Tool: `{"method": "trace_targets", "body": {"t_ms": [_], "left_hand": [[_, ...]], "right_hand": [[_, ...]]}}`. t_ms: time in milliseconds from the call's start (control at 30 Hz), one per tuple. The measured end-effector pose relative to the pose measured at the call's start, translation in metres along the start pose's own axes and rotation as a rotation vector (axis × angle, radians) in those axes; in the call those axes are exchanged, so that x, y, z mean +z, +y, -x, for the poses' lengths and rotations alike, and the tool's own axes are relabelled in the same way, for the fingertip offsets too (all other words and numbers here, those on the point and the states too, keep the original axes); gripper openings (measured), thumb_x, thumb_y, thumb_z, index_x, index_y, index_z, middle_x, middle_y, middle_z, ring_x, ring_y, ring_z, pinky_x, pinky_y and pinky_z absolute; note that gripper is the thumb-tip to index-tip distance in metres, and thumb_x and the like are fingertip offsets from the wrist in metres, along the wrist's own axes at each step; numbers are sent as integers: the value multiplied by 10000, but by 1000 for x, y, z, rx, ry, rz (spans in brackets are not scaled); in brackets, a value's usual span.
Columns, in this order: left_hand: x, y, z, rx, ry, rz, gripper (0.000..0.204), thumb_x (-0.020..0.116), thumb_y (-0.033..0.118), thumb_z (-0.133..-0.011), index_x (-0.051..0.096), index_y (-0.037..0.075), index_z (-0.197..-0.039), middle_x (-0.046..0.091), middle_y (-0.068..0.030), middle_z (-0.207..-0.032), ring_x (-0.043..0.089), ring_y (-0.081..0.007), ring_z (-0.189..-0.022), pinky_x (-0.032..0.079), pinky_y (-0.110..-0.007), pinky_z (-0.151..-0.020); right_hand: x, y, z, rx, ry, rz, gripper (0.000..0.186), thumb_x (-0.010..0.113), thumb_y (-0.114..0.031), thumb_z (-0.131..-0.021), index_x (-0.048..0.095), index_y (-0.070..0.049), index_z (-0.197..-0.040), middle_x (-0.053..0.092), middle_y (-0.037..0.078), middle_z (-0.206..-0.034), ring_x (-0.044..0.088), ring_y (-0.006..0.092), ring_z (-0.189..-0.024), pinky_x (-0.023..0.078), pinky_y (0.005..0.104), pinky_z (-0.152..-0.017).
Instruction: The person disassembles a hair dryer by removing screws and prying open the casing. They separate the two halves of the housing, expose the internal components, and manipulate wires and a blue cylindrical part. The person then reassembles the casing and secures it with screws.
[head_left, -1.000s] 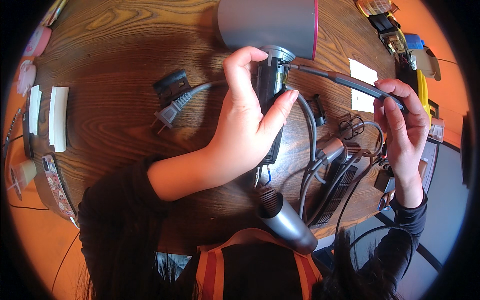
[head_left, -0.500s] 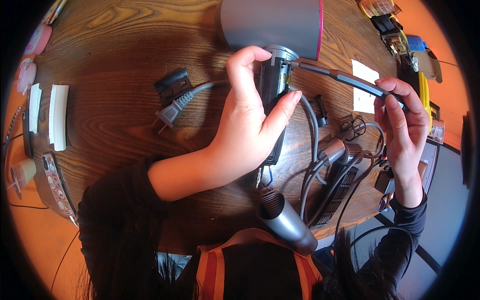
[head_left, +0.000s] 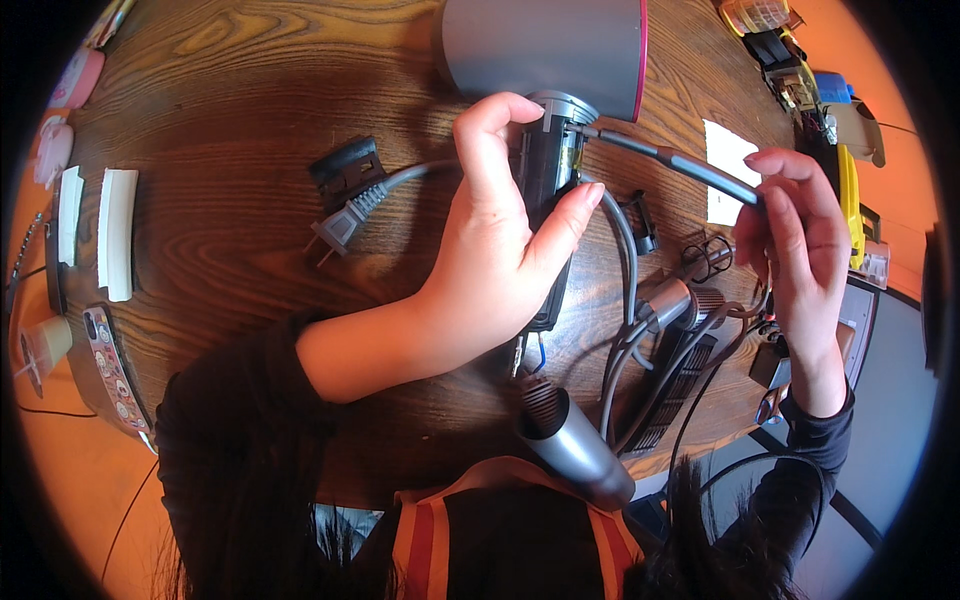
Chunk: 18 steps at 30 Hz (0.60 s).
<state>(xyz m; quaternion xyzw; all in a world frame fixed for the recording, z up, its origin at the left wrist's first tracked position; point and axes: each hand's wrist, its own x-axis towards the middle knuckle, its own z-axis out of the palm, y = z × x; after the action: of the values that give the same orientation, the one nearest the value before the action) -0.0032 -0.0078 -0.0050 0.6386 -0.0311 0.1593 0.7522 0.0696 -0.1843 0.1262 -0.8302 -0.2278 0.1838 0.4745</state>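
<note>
A grey hair dryer [head_left: 545, 50] with a pink rim lies at the far middle, its black inner handle [head_left: 543, 185] bared and pointing toward me. My left hand [head_left: 490, 230] is closed round that handle, thumb on the right side and bent forefinger near the top. In my right hand [head_left: 805, 245], the fingertips pinch the back end of a dark screwdriver [head_left: 705, 172]. Its tip meets the right side of the handle just below the dryer's head. Wires run from the handle's lower end into a grey tubular handle sleeve [head_left: 575, 455] close to my body.
A grey mains plug [head_left: 345, 222] lies beside a black plastic piece [head_left: 345, 165] on the left. Coiled cable and a grey cylinder [head_left: 665, 300] lie at right, near a black slotted part [head_left: 675, 390]. White paper [head_left: 728, 150] and a phone [head_left: 115, 370] are on the wooden table.
My right hand has shifted slightly left, its fingers changing position at the screwdriver's back end, and the screwdriver has turned a little. My left hand and the hair dryer stay still.
</note>
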Motion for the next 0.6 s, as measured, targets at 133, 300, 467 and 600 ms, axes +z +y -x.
{"method": "trace_targets", "body": {"t_ms": [133, 300, 467, 600], "left_hand": [[0, 0, 0, 3, -1, -6, 507, 497, -61, -853, 180, 112, -1209, 400, -154, -1125, 526, -117, -761, 513, -227, -577], [0, 1, 1, -5, 4, 3, 510, 500, -60, -852, 181, 112, -1210, 404, -153, -1127, 526, -118, -766, 515, -230, -579], [0, 0, 0, 7, 7, -15, 513, 501, -63, -849, 182, 112, -1211, 405, -152, -1128, 526, -118, -769, 516, -232, -578], [0, 0, 1, -5, 8, -23, 511, 498, -65, -849, 182, 110, -1210, 406, -154, -1128, 527, -119, -765, 516, -234, -579]], "right_hand": [[1, -5, -2, 9, 48, 48, 235, 475, -163, -933, 503, -33, -1126, 544, 14, -721, 509, 32, -609, 357, 135, -508], [-2, -5, -3, 66, 69, 209, 238, 527, -155, -911, 503, -31, -1113, 554, 13, -778, 505, 43, -606, 352, 138, -500], [-2, 10, -3, -63, 112, -98, 212, 500, -174, -929, 506, -29, -1084, 540, 9, -646, 476, 50, -513, 372, 149, -486], [-4, 8, 0, 114, 54, -54, 249, 411, -241, -962, 492, -51, -1103, 548, 20, -637, 479, 46, -493, 338, 134, -447]]}}
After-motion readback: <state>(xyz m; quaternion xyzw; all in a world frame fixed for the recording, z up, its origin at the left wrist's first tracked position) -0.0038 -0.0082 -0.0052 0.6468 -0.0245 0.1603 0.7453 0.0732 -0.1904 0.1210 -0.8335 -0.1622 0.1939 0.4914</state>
